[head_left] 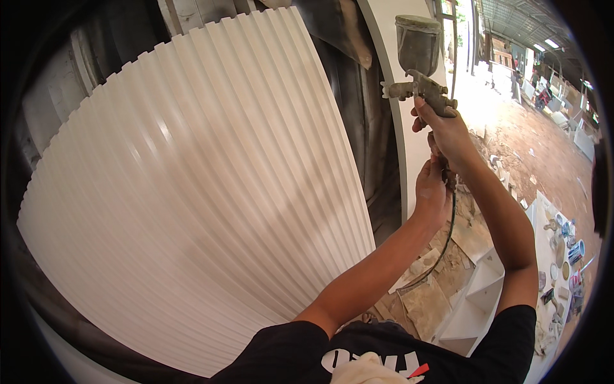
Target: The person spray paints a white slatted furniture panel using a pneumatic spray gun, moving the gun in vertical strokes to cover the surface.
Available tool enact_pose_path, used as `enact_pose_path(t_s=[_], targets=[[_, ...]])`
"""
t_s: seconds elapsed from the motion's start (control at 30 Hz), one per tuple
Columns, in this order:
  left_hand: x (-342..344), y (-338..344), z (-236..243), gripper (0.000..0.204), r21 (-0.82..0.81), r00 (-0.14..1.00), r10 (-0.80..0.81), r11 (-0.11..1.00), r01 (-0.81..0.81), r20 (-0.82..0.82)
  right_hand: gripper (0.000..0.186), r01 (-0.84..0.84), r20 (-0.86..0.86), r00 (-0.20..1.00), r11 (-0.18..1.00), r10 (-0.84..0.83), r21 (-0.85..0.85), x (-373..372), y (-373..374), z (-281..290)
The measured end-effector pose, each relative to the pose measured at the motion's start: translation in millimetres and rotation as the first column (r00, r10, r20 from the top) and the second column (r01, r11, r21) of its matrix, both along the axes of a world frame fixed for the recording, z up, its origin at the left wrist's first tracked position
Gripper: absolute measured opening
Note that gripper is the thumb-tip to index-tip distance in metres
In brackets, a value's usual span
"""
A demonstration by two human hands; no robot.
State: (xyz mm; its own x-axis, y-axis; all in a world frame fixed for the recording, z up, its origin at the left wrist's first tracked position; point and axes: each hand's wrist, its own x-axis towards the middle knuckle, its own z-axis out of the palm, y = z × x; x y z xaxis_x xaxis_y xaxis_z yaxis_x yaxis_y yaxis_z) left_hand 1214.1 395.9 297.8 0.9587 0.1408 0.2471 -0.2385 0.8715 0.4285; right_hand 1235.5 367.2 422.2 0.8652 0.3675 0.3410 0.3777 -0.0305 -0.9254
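Note:
A grimy paint spray gun (427, 91) with a cup (418, 46) on top is held up at the upper right, its nozzle facing left. My right hand (449, 136) is closed round its grip, fingers near the trigger. Just below, my left hand (433, 191) is closed at the foot of the grip, where a dark hose (453, 224) hangs down. What the left fingers press on is partly hidden. A large white ribbed panel (211, 173) leans on the left, apart from the gun.
Behind the gun stands a smooth white curved panel (391, 70). White shelf-like compartments (473, 294) sit low at right, beside a table (542, 208) crowded with cans and bottles. Scraps of board (425, 310) litter the ground, and the hose loops over them.

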Motion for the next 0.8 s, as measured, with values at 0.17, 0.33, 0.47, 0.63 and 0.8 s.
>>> enact_pose_path(t_s=[0.17,0.33,0.47,0.63,0.8], targets=[[10,3,11,0.021,0.032,1.000,0.017,0.999,-0.017,0.001,0.044,-0.002,0.056,0.998,1.000,0.004,-0.027,15,6,7],[-3,21,25,0.034,0.033,0.992,0.076,0.997,-0.073,-0.098,0.045,0.021,0.118,0.993,0.998,-0.013,-0.066,25,19,25],[-25,47,-17,0.043,0.200,0.986,0.102,0.977,-0.075,-0.130,0.048,0.090,0.154,0.985,0.995,-0.081,-0.053,42,18,47],[-98,108,-142,0.036,0.572,0.951,0.093,0.815,0.096,-0.293,0.049,0.041,0.243,0.967,0.992,-0.070,0.120,49,33,74],[-203,157,-296,0.034,0.635,0.705,0.319,0.735,0.239,-0.633,0.049,0.126,0.170,0.971,0.967,-0.166,0.220,25,46,96]])
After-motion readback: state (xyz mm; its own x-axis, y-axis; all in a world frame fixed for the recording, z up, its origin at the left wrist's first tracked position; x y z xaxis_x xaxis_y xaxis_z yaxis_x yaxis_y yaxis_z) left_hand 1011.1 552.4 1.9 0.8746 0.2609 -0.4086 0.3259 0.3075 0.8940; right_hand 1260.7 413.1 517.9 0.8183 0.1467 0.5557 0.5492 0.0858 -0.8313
